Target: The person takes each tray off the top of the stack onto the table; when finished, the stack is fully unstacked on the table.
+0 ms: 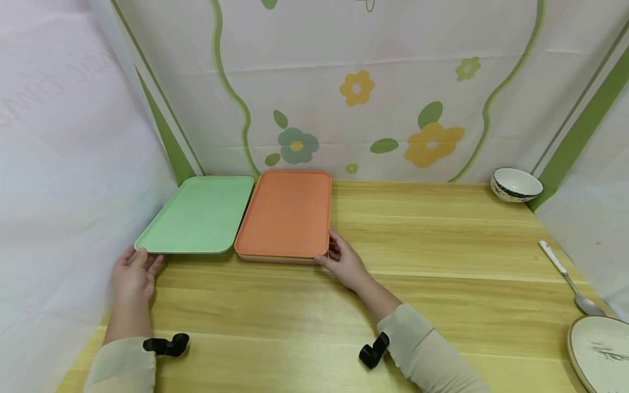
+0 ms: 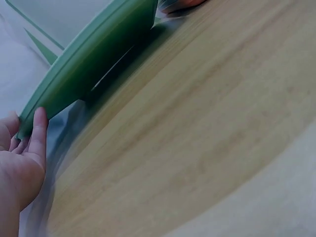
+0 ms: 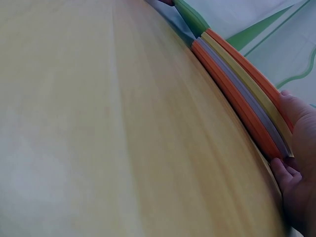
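A green tray point(image 1: 199, 215) lies at the back left, its near edge raised off the table, so its underside shows in the left wrist view. My left hand point(image 1: 134, 275) holds its near left corner, thumb on top and fingers below. Beside it on the right is a stack of trays, topped by an orange tray point(image 1: 287, 213). Below that, the right wrist view shows edges of a yellow tray point(image 3: 245, 81), a greyish tray and another orange one. My right hand point(image 1: 349, 265) grips the stack's near right corner, thumb at the top rim and fingers lower down.
On the wooden table point(image 1: 442, 245), a patterned bowl point(image 1: 516, 185) stands at the back right. A spoon point(image 1: 565, 273) with a white handle lies near the right edge, above a white plate point(image 1: 601, 352). Fabric with printed flowers point(image 1: 357, 87) hangs behind and at both sides.
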A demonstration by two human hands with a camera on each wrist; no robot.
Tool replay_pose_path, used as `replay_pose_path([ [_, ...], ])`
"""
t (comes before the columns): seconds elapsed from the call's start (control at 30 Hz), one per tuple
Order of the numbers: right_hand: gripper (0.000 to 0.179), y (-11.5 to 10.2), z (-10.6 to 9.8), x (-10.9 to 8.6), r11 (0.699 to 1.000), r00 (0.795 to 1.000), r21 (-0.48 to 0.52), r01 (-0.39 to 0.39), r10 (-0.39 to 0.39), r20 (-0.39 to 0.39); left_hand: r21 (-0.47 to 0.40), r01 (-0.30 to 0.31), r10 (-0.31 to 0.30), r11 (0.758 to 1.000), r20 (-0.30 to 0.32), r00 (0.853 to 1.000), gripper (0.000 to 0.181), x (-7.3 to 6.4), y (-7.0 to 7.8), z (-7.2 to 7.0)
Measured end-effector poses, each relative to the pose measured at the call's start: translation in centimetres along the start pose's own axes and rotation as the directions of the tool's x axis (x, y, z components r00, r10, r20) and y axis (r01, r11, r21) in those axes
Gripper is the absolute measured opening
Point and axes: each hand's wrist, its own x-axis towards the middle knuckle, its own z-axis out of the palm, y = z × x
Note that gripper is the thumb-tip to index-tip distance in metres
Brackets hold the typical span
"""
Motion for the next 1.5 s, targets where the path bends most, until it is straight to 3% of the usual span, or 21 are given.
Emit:
replay_pose_path([
  [0.13, 0.086, 0.0, 0.0, 0.0, 1.000, 1.000, 0.002, -0.006, 0.006, 0.000, 0.026, 0.004, -0.005, 1.000, 0.040, 0.999, 0.071, -0.1, -0.2, -0.1],
  [0.33, 0.086, 0.0, -0.2, 0.0, 1.000, 1.000, -0.004, -0.005, 0.005, 0.003, 0.136, 0.018, -0.026, 0.991, 0.058, 0.998, 0.075, 0.2, -0.4, 0.0],
  [0.63, 0.086, -0.1, -0.3, -0.2, 1.000, 1.000, -0.008, 0.004, -0.004, 0.006, 0.201, 0.074, -0.065, 0.977, -0.048, 0.997, 0.079, 1.0, -0.2, 0.9],
  [0.87, 0.085, 0.0, -0.3, -0.2, 1.000, 1.000, -0.020, -0.005, 0.005, 0.003, 0.271, 0.083, -0.055, 0.959, -0.110, 0.992, 0.078, 1.2, -0.2, 1.3],
  [1.0, 0.084, 0.0, -0.3, -0.2, 1.000, 1.000, -0.022, -0.007, 0.007, -0.001, 0.413, 0.063, -0.007, 0.908, -0.134, 0.991, 0.071, 1.4, -0.6, 1.4],
  [1.1, 0.084, 0.0, -0.2, -0.2, 1.000, 1.000, -0.023, -0.010, 0.010, -0.002, 0.537, 0.026, 0.052, 0.843, -0.130, 0.990, 0.069, 1.4, -0.9, 1.4],
  [1.13, 0.084, -0.1, -0.2, -0.2, 1.000, 1.000, -0.023, -0.011, 0.011, -0.002, 0.556, 0.010, 0.073, 0.831, -0.127, 0.989, 0.069, 1.4, -1.0, 1.3],
  [1.33, 0.085, -0.2, -0.3, -0.3, 1.000, 1.000, -0.026, -0.015, 0.015, 0.000, 0.605, -0.048, 0.146, 0.795, -0.114, 0.983, 0.068, 0.8, -1.9, 1.4],
  [1.5, 0.085, 0.0, -0.3, -0.2, 1.000, 1.000, -0.027, -0.014, 0.014, 0.000, 0.658, -0.114, 0.196, 0.744, -0.052, 0.979, 0.068, -0.6, -2.6, 2.1],
])
